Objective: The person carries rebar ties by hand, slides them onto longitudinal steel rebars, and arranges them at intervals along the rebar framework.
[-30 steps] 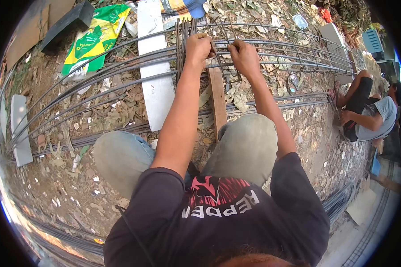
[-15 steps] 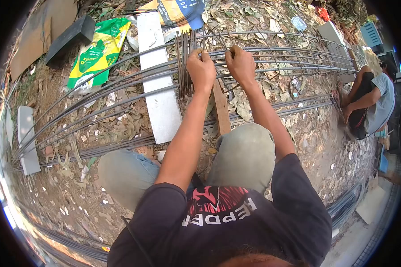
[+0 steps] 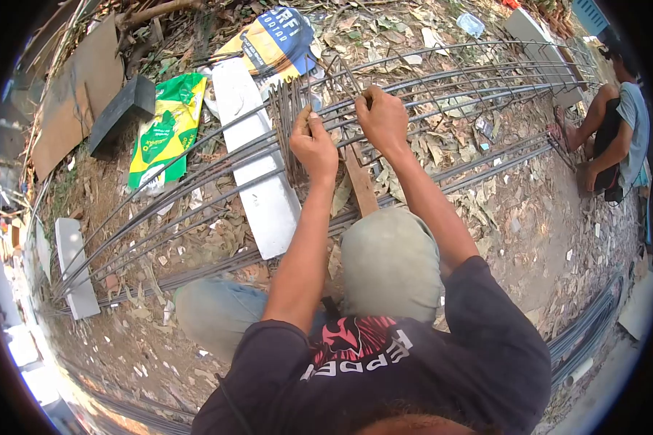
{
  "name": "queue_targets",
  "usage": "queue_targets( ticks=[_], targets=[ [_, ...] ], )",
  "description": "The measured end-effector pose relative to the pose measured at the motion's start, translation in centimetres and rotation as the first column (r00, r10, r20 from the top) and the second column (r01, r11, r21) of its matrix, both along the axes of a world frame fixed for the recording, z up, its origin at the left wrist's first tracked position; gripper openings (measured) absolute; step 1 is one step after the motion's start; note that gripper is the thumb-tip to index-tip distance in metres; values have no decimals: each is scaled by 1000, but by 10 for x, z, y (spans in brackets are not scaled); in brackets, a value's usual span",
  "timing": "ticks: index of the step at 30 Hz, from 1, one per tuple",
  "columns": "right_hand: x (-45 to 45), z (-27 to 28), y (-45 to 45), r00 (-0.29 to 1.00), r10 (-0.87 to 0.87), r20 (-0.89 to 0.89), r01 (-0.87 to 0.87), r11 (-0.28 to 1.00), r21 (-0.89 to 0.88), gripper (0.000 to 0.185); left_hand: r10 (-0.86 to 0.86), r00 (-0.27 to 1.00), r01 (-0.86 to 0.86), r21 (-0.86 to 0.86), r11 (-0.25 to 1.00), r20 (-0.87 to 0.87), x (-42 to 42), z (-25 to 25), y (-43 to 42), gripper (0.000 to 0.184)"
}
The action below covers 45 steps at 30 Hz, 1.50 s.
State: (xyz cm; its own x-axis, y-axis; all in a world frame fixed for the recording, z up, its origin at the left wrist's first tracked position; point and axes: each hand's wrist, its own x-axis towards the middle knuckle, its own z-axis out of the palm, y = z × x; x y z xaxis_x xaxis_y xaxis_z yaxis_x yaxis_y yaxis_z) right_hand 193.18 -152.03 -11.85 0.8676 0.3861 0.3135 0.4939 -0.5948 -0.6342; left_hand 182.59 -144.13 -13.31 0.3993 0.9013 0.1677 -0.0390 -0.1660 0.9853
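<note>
Long steel reinforcing bars [image 3: 196, 161] run across in front of me, resting on a white block [image 3: 257, 185]. My left hand [image 3: 315, 151] is over the bars with thumb and fingers pinched; what is between them is too small to make out. Just left of it, a tight bundle of bent steel stirrups [image 3: 286, 134] hangs around the bars. My right hand [image 3: 384, 122] is closed, its fingertips at a thin, bent stirrup [image 3: 347, 75] around the bars. A gap separates the two hands.
Under the bars lies a wooden strip [image 3: 360, 181]. Smaller blocks [image 3: 77, 268] prop the far left bar ends. A green-yellow bag [image 3: 168, 130], a blue-yellow bag [image 3: 276, 43] and a dark block [image 3: 122, 116] lie beyond. Another person [image 3: 617, 138] crouches at right.
The view has tilted and shifted. My hands stay over the bars; the left has moved slightly down, away from the right, and its fingers are more extended. The other person still crouches at right.
</note>
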Motion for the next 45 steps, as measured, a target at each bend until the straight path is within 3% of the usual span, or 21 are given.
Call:
queue_targets(
  ticks=[2, 4, 5, 6, 9, 11, 15, 19, 30, 33, 36, 45],
  targets=[
    [3, -2, -4, 998, 62, -13, -62, 998, 32, 24, -32, 998, 35, -57, 998, 47, 1, 7, -4, 33],
    [2, -3, -4, 974, 223, -31, -220, 972, 78, 25, -29, 998, 26, 72, 997, 48, 10, -18, 3, 32],
    [2, 1, -6, 921, 354, -163, -362, 932, -21, 26, -13, 997, 2, 135, 991, 79, 16, -30, 6, 32],
    [2, -2, -6, 934, 338, -115, -341, 940, -7, 27, 2, 994, -23, 196, 980, 110, 18, -29, 6, 31],
    [3, -8, -5, 967, 253, 10, -253, 967, 3, 26, 19, 996, -34, 168, 985, 88, 15, -22, 5, 30],
    [9, -1, -4, 986, 152, 67, -150, 988, -35, 24, -15, 1000, 15, 48, 999, 10, 5, -9, 2, 32],
    [20, -20, 18, 977, 164, 134, -110, 933, -343, 23, -26, 999, 26, 8, 1000, -37, 0, -6, 0, 33],
    [33, -28, 31, 952, 263, 155, -185, 901, -392, 19, -26, 1000, 25, -67, 997, -4, 1, -8, -2, 32],
    [13, -27, 43, 978, 209, 13, -200, 949, -242, 26, 73, 993, -80, 72, 994, 91, 7, -8, -12, 33],
    [12, -30, 45, 980, 201, -10, -198, 956, -218, 28, 45, 999, -45, 8, 999, 29, 5, -13, -13, 35],
    [13, -23, 48, 985, 166, -39, -171, 966, -195, 29, 119, 986, -138, 178, 974, 117, 13, -22, -9, 35],
    [25, -6, 57, 989, 117, -86, -129, 981, -147, 33, -4, 999, 7, -47, 999, 44, 8, -1, -13, 37]
  ],
)
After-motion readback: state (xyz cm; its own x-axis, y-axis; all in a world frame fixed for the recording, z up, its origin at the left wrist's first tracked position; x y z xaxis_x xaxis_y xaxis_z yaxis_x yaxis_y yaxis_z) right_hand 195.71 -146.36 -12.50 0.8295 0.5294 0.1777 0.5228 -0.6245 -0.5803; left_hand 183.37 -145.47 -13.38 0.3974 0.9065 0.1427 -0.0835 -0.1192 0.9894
